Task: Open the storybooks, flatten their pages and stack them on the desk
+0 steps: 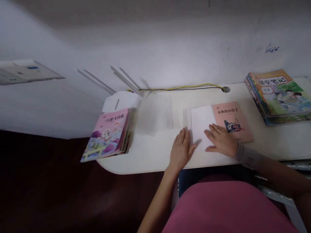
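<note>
A pink book (234, 119) with a small house drawn on its cover lies on the white table in front of me. To its left, and running up to its cover, is a blank white page or sheet (200, 121); whether the two are joined I cannot tell. My right hand (221, 139) rests over the sheet and the book's lower left part, fingers spread. Along the sheet's left edge lies my left hand (181, 149), fingers stretched out, thumb at that edge. Neither hand grips anything. Further left is a blurred, translucent sheet (155, 113).
At the table's (145, 155) left end, a stack of books (107, 134) juts over the edge. Behind it stands a white device (119, 102) with antennas. Another book stack (282, 95) sits at right. A yellow cable (184, 86) runs along the wall into a hole (225, 89).
</note>
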